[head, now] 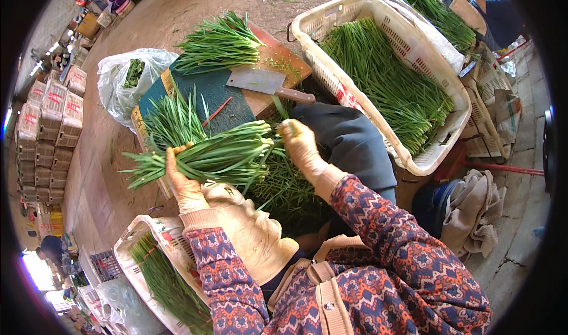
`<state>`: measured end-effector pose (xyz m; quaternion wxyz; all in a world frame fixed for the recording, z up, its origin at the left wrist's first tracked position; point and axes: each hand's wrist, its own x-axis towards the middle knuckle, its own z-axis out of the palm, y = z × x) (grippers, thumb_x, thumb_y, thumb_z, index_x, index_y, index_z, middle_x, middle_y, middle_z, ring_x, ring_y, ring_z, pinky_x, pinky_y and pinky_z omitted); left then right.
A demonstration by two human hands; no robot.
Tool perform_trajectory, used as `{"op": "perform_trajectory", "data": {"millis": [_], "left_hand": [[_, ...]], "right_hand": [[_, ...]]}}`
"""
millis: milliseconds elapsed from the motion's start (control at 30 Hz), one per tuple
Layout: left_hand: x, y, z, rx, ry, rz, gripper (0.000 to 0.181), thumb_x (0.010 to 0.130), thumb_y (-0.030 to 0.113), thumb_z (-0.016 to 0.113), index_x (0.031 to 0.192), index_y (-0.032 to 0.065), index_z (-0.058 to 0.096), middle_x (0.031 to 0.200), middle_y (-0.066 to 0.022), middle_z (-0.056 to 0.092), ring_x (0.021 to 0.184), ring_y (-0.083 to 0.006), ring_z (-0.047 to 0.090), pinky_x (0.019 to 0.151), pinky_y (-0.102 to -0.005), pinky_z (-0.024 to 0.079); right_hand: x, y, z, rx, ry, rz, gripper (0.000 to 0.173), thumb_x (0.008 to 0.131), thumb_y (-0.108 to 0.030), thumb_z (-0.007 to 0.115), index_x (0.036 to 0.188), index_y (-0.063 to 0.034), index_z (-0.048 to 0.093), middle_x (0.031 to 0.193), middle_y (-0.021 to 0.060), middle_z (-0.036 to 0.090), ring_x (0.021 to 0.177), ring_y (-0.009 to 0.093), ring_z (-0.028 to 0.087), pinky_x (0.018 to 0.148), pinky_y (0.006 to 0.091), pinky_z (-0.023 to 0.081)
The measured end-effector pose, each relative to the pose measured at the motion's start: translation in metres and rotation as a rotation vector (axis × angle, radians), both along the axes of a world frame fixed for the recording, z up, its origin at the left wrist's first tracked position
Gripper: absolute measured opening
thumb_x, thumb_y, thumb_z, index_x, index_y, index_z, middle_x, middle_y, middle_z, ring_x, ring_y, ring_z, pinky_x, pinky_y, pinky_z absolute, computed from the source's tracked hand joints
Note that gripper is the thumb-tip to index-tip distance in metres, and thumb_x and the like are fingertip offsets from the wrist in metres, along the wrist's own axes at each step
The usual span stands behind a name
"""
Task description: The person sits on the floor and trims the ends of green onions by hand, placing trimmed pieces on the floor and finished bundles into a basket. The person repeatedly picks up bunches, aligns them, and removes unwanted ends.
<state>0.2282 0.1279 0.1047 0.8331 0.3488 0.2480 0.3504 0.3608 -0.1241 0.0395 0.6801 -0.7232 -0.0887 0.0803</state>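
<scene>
My left hand (pixel 183 177) is closed round a bundle of green garlic chives (pixel 226 153), whose pale cut ends point right. Just right of those ends, my right hand (pixel 299 142) pinches a loose green blade with thumb and fingers. Behind the bundle, more chives (pixel 173 119) lie on a low board with a dark green covering (pixel 230 111), beside a thin red strip (pixel 217 111). A cleaver (pixel 257 81) with a wooden handle rests across the board, below another chive pile (pixel 219 46). Loose green trimmings (pixel 288 182) lie beneath my hands.
A white plastic crate (pixel 355 86) of chives stands right, another (pixel 151 222) lower left. A clear plastic bag (pixel 111 79) of greens sits left of the board. Stacked boxes (pixel 53 113) stand far left. Another person (pixel 499 20) is at upper right. A cloth (pixel 472 210) lies at right.
</scene>
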Motion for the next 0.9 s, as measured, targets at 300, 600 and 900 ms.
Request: {"op": "perform_trajectory", "data": {"millis": [300, 600, 900], "left_hand": [[-0.022, 0.006, 0.005, -0.095, 0.176, -0.027, 0.031, 0.092, 0.04, 0.05, 0.101, 0.0118, 0.061, 0.106, -0.0104, 0.065, 0.093, -0.0304, 0.064, 0.082, -0.0486, 0.054], [-0.006, 0.003, -0.008, -0.08, 0.151, 0.061, 0.036, 0.092, 0.038, 0.046, 0.107, 0.0083, 0.06, 0.107, -0.0099, 0.065, 0.094, -0.0286, 0.063, 0.081, -0.0454, 0.053], [0.003, -0.02, 0.005, -0.024, 0.107, 0.119, 0.022, 0.092, 0.036, 0.052, 0.087, 0.0155, 0.057, 0.094, -0.0049, 0.065, 0.087, -0.0243, 0.063, 0.077, -0.0446, 0.054]], "right_hand": [[0.007, -0.045, 0.034, 0.147, 0.177, 0.14, 0.016, 0.09, -0.019, 0.064, 0.081, -0.0053, 0.063, 0.065, -0.0082, 0.049, 0.058, 0.002, 0.041, 0.052, 0.0194, 0.034], [0.002, 0.008, 0.093, -0.613, -0.069, 0.435, 0.064, 0.071, -0.064, 0.065, 0.088, -0.0017, 0.067, 0.086, 0.018, 0.067, 0.086, 0.034, 0.065, 0.077, 0.0413, 0.05], [0.002, 0.028, 0.044, -0.74, -0.196, 0.365, 0.034, 0.075, -0.035, 0.067, 0.087, -0.0037, 0.067, 0.085, 0.0181, 0.067, 0.085, 0.035, 0.064, 0.075, 0.0421, 0.051]]}}
